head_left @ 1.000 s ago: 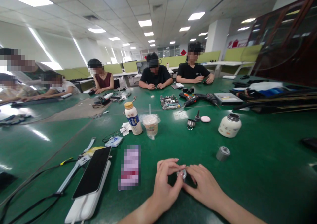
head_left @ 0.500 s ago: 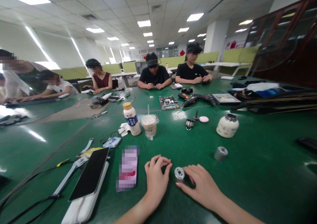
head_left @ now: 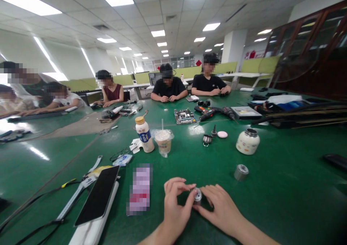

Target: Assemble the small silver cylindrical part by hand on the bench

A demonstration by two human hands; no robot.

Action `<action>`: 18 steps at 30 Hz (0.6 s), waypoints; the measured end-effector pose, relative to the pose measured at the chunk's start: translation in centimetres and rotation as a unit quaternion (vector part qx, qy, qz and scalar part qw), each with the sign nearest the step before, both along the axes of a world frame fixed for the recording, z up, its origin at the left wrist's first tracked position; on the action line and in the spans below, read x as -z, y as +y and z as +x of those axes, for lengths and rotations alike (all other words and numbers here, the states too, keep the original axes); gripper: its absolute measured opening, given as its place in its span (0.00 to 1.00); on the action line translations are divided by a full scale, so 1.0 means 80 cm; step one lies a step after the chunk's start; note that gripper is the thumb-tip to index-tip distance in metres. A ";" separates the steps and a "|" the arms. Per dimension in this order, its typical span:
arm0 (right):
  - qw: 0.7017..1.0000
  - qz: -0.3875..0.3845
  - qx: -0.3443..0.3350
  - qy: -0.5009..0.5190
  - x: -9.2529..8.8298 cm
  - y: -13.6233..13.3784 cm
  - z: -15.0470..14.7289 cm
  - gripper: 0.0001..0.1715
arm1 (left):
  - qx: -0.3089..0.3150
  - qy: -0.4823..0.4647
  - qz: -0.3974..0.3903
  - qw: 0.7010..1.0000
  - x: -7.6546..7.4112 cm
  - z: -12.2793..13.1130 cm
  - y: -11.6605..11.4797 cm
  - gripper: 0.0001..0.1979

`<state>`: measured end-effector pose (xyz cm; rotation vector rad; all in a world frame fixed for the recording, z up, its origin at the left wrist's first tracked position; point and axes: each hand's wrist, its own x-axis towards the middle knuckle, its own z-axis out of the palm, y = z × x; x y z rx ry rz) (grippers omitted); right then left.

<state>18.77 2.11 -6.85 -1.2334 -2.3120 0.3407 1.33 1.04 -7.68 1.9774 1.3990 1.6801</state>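
A small silver metal cylinder (head_left: pixel 197 195) stands on the green table (head_left: pixel 271 187) close to me. My right hand (head_left: pixel 221 209) is curled round its right side, fingers touching it. My left hand (head_left: pixel 176 205) is pinched, thumb and forefinger meeting at the cylinder's top left; whether something tiny sits between them I cannot make out. A second, similar silver cylinder (head_left: pixel 240 172) stands apart to the right. Beyond it rest a white round jar (head_left: pixel 247 142), a small metal ring part (head_left: pixel 207 139) and a pink disc (head_left: pixel 222 134).
A black phone on a white power bank (head_left: pixel 97 198), cables and a strap lie at the left. A bottle (head_left: pixel 144 134) and a bagged cup (head_left: pixel 163 141) stand mid-table. A circuit board (head_left: pixel 185 115), drills (head_left: pixel 214 112) and several seated people are at the far side.
Half a second ago my left hand was apart from the cylinder. It has moved right, so its pinched fingers now meet the cylinder's top. My right hand stayed on the cylinder.
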 end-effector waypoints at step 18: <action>1.000 0.002 0.006 -0.006 -0.002 -0.001 -0.001 0.11 | 0.099 -0.015 -0.028 0.995 -0.008 0.001 -0.009 0.17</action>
